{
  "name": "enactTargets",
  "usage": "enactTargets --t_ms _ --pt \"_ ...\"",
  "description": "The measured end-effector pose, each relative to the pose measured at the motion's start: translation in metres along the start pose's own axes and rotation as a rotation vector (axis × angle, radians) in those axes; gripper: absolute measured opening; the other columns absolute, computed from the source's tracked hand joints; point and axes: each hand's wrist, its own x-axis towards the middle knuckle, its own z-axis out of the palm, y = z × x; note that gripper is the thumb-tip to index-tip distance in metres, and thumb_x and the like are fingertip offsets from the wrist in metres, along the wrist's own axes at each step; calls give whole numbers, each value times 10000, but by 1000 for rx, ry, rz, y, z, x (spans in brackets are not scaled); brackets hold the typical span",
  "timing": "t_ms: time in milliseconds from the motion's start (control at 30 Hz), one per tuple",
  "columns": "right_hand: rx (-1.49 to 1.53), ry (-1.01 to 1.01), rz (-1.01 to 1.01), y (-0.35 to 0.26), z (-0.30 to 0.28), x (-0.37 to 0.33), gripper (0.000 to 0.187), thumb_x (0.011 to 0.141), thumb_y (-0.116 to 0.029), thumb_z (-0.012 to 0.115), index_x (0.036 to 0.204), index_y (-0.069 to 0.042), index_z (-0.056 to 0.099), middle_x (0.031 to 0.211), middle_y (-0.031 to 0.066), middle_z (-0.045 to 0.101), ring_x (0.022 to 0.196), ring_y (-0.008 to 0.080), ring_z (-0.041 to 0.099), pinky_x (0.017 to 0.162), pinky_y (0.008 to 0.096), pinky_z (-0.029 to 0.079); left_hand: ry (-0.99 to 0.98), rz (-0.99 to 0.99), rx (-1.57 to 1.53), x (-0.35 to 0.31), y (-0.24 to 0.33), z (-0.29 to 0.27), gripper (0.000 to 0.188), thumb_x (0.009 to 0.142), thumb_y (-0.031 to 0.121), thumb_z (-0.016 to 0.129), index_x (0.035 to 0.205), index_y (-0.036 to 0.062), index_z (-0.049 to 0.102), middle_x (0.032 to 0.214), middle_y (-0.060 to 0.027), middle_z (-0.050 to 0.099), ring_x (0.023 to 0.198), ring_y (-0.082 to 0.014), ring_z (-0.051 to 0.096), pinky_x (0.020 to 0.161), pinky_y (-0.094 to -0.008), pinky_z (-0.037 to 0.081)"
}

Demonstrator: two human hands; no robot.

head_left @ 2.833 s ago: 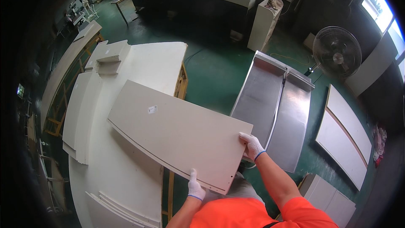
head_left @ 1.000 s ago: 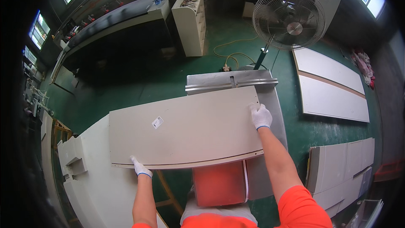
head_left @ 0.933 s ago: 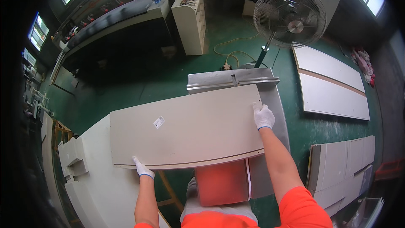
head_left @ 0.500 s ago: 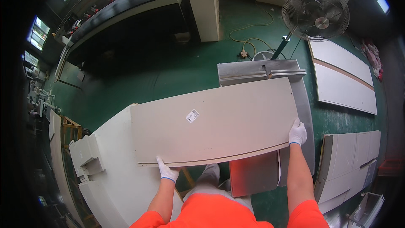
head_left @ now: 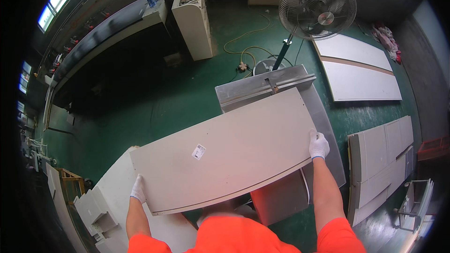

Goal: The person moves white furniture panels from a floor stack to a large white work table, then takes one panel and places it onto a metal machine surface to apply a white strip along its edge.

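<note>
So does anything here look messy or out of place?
Yes, slightly: a crumpled pinkish bundle, perhaps cloth, lies on the floor by the wall, looking untidy near the flat white boards. The held panel shows no clear damage.

place: panel workshop | signs: green floor (head_left: 192,98), stacked pale panels (head_left: 377,164), metal-topped table (head_left: 319,111), large pedestal fan (head_left: 318,8)

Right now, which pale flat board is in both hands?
The long beige rectangular panel with the white label: gloved left hand and gloved right hand hold opposite ends. The white rectangular boards at right lie untouched.
</note>
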Motion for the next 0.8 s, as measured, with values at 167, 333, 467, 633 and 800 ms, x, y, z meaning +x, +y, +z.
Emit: enactTargets --t_ms 167,333,467,633,800 --pt "11 -65 40 3 0 15 732 931 -744 540 1169 -96 784 1094 218 763 1066 399 719 909 472 550 -234 -92 -75 25 19 -6 880 949 723 565 1588 135 420 1593 -131 478 1450 -370 450 1142 -644 383" --pt "272 -240 41 17 1 36 710 948 -634 636 1165 30 764 1029 191 779 964 270 723 879 394 535 -239 -125 -124 7 24 7 795 1007 649 535 1592 128 404 1585 -125 485 1457 -363 440 1167 -618 369" --pt "386 -281 131 22 2 44 669 965 -565 669 1137 76 755 943 144 769 900 181 663 852 355 521 -188 -109 -149 9 23 14 745 1030 593 553 1580 107 420 1578 -126 492 1445 -365 454 1179 -597 368" --pt "252 -221 156 28 1 37 710 973 -605 632 1047 90 756 931 159 764 909 255 693 852 374 525 -80 -115 -135 13 22 14 740 1025 568 595 1560 81 443 1566 -126 505 1437 -366 460 1180 -586 373" --pt "441 -233 495 9 -15 6 775 949 -662 640 1026 101 751 978 163 743 945 265 696 818 405 534 -73 -64 -66 12 19 6 722 1033 558 584 1555 78 451 1551 -130 516 1422 -364 476 1167 -580 391"
